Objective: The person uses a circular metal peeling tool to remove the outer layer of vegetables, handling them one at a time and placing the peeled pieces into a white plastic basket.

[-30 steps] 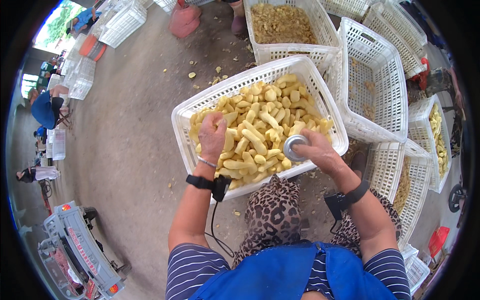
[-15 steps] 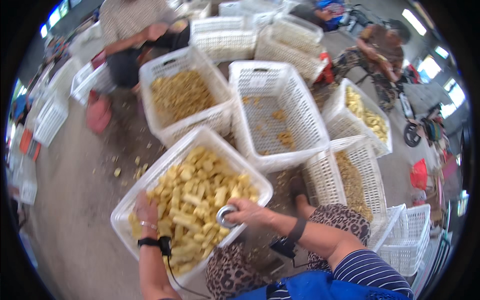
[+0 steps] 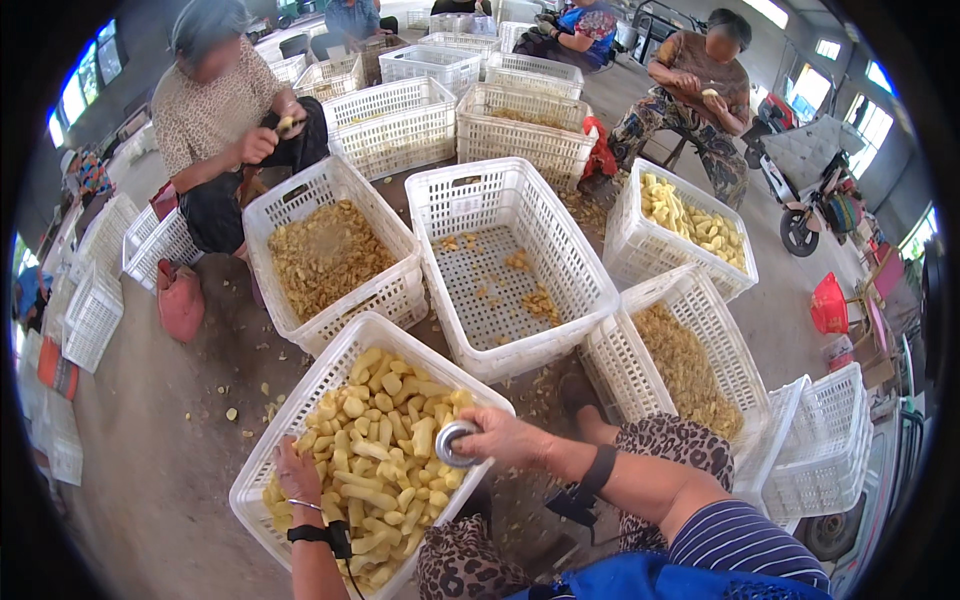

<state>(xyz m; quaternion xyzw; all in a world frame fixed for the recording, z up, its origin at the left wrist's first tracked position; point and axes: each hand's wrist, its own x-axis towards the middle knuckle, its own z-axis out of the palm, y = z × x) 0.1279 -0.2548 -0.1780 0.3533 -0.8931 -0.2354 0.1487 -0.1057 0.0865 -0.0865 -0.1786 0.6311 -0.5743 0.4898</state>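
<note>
A white plastic crate (image 3: 372, 322) in front of me is heaped with pale yellow peeled pieces (image 3: 375, 450), some long and finger-shaped, some short and round. Just inside its left wall, my left hand (image 3: 297, 472) rests on the pieces with fingers stretched out; their tips are partly hidden. Over the right side of the heap, my right hand (image 3: 500, 438) grips a round silvery metal tool (image 3: 455, 443) with a ring-like rim. Both wrists wear dark straps.
Beyond stand a crate of yellowish scraps (image 3: 330, 260), a crate with few scraps (image 3: 480, 350), another scrap crate (image 3: 690, 370) by my right knee, and a crate of yellow pieces (image 3: 690, 215). Seated people (image 3: 225, 120) work around. Stacked crates (image 3: 815, 450) stand right.
My view has tilted upward, showing more of the people and crates behind. The right hand with the metal tool stays over the heap; the left remains by the crate's left wall.
</note>
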